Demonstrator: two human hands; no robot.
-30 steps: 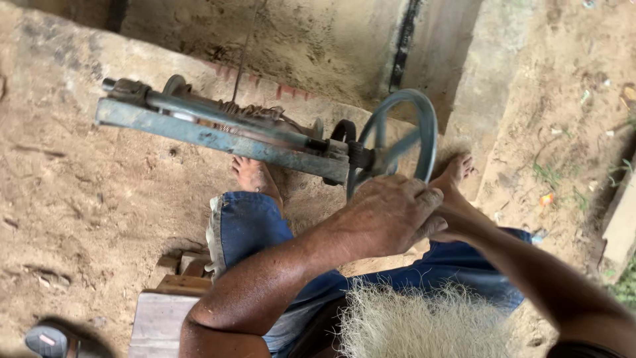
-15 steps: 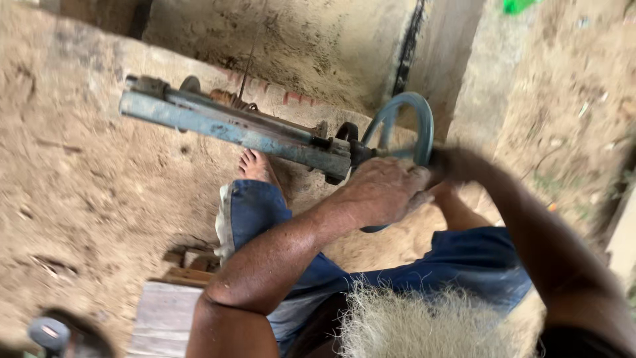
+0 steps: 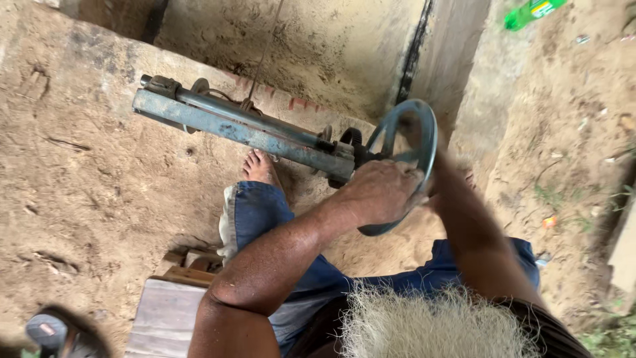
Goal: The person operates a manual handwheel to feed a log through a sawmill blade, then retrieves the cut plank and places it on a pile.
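A blue-grey metal handwheel [image 3: 430,142] sits at the right end of a long blue-grey metal bar [image 3: 238,127], with a small black gear [image 3: 351,137] between them. My left hand [image 3: 379,192] is closed around the wheel's lower rim. My right hand [image 3: 411,132] is blurred by motion; it reaches across the wheel's upper part and appears to grip the rim there. A thin cord [image 3: 265,59] rises from the bar towards the top of the view.
My bare foot [image 3: 257,166] and blue-jeaned knee [image 3: 255,209] rest on sandy ground under the bar. A pale fibre bundle [image 3: 430,325] lies in my lap. A wooden plank seat [image 3: 162,311], a sandal [image 3: 50,331] and a green bottle [image 3: 530,12] are nearby. A concrete pit [image 3: 318,46] lies beyond.
My right hand has swung from beside the wheel up onto its upper part, now blurred. My left hand has stayed on the rim. The view has shifted slightly.
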